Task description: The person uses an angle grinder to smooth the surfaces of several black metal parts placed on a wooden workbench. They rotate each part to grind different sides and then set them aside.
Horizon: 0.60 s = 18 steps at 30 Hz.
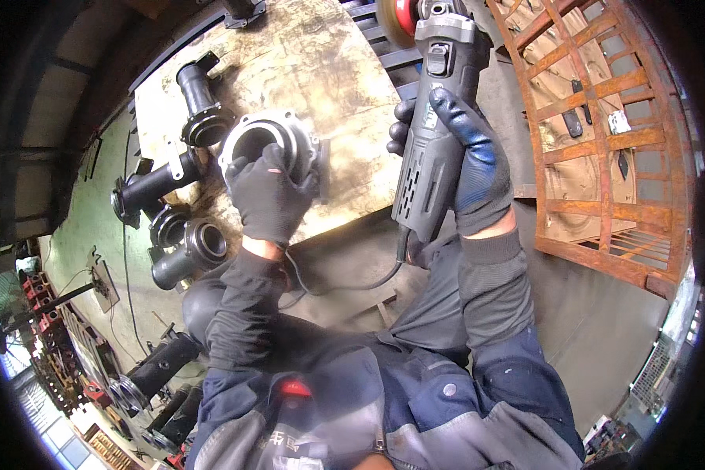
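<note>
My right hand (482,172), in a dark work glove, wraps round the body of a black angle grinder (429,168). The grinder points away from me, its grey metal head and red-edged disc (403,16) at the top of the view. From its near end a dark power cord (352,288) loops toward the left. My left hand (272,200), gloved too, is closed on the near rim of a round flanged pipe fitting (296,129) with a bright bare-metal face. That fitting rests on a worn, stained board (345,86); the glove hides part of its opening.
Several black flanged pipes, one standing (200,98) and one lying (157,186), crowd the board's left side. To the right stands a rusty orange slatted metal frame (603,145) with boards inside. More black pipes (164,364) lie at lower left.
</note>
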Motion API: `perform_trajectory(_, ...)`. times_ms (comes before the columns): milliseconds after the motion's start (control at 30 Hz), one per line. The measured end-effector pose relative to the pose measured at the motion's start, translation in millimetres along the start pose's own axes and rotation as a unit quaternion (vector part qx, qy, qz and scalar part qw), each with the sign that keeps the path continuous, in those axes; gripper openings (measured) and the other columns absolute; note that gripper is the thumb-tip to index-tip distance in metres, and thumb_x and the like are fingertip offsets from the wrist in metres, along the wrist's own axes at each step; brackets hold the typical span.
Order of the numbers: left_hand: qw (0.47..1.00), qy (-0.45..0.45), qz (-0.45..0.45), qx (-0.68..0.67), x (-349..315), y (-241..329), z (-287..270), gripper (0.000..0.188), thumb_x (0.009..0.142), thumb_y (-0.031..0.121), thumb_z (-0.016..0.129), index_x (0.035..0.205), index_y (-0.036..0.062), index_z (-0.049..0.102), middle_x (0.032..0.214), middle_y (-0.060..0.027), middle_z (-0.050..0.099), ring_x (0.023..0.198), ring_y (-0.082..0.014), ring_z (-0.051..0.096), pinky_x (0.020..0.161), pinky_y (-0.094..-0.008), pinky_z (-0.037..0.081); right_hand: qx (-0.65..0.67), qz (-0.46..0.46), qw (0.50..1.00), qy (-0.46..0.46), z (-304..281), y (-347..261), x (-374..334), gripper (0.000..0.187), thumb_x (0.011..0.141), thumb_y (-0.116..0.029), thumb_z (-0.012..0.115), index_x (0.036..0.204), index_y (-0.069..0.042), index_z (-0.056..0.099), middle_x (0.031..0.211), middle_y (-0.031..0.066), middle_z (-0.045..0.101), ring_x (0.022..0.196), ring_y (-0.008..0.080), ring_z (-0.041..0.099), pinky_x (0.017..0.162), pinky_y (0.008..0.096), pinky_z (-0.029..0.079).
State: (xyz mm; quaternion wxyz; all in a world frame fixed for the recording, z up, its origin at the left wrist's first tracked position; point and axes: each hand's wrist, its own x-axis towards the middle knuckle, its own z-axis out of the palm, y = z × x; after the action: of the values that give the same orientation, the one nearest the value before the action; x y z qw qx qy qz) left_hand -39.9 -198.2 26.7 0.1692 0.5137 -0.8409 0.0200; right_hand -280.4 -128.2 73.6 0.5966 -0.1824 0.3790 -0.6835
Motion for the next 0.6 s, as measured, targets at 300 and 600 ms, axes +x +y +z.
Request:
perform_trajectory(300, 0.962, -0.112, -0.229, 0.096, 18, -43, -16, 0.088, 0.067, 0.062, 0.082, 0.113, -0.0078, 0.055, 0.087, -0.0251, 0.07, 0.084, -0.0421, 0.07, 0.073, -0.0452, 0.056, -0.047, 0.004, 0.998, 0.038, -19, -20, -21, 0.05, 0.092, -0.03, 0.068, 0.13, 0.001, 0.055, 0.107, 0.0125, 0.068, 0.088, 0.021, 0.069, 0.076, 0.0337, 0.059)
perform_trajectory(600, 0.926, -0.026, -0.376, 0.009, -1, -111, 2, 0.059, 0.062, 0.042, 0.08, 0.102, -0.0014, 0.07, 0.095, -0.0239, 0.072, 0.09, -0.0404, 0.071, 0.08, -0.0465, 0.055, -0.027, 0.027, 0.997, 0.066, -23, -17, -12, 0.049, 0.093, -0.027, 0.067, 0.13, 0.001, 0.053, 0.101, 0.0112, 0.068, 0.082, 0.0206, 0.07, 0.07, 0.0321, 0.06)
